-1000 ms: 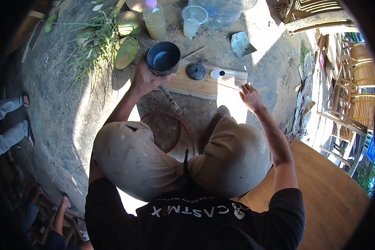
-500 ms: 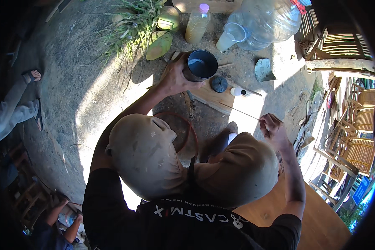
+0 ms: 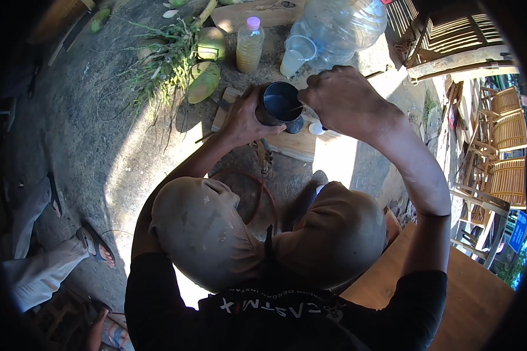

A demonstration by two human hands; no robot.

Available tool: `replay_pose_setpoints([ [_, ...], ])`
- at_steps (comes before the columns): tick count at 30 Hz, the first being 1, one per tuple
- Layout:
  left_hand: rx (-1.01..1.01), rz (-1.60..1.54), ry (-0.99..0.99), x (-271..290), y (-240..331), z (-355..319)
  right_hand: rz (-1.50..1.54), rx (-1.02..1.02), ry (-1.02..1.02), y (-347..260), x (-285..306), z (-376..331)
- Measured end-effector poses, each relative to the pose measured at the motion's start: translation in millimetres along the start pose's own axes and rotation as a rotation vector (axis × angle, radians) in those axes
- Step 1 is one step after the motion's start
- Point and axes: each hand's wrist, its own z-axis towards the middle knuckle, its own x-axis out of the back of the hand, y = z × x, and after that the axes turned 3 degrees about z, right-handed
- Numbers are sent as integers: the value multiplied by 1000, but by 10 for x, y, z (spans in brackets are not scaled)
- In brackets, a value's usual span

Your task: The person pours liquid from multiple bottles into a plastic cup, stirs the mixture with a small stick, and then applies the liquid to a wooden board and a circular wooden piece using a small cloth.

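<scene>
Left hand (image 3: 241, 120): grip closed round the side of a dark cup (image 3: 280, 104), fingers wrapped on its left wall, cup held upright and raised above a plank (image 3: 293, 143) on the ground. The cup's mouth faces up; the inside shows dark blue, contents not determinable.

Right hand (image 3: 341, 96): at the cup's right rim, fingers curled in toward the rim and touching it or very nearly. Whether this grip has hold of anything small cannot be told; the fingertips are turned away from the camera.

Cup position: between the two hands, in front of the person's knees (image 3: 205, 231), over the near part of the plank.

Just below the cup, on the plank: a small dark round object, partly hidden, and a small white cap (image 3: 316, 128) beside it.

Beyond the cup: a clear plastic beaker (image 3: 293, 58) with pale liquid, leaning against a large clear water jug (image 3: 339, 26) lying on its side. Left of the beaker, a bottle (image 3: 249, 45) of yellowish liquid with a pink cap, standing upright. Further left, green coconuts (image 3: 205, 79) and loose grass (image 3: 161, 64) on the dirt ground.

Between the knees, a reddish hoop (image 3: 262, 193) on the ground.

Right side: slatted wooden chairs (image 3: 498, 146), well apart from the work. Lower right, a wooden board (image 3: 468, 298).

Lower left: another person's sandalled feet (image 3: 96, 245) and pale trouser legs, well clear of the hands.
</scene>
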Motion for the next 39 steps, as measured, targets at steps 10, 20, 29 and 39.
replay_pose_setpoints([
  [10,14,-35,19,-60,-91,7,41,-71,-69,-23,45,64],
  [20,14,-118,34,-74,-233,12,303,-152,217,363,-344,-450],
  [29,153,-347,-32,62,-369,-61,1333,-846,333,520,-1906,-1966],
  [39,217,-330,-20,367,-161,-214,914,-1230,472,-579,-4160,-2225],
])
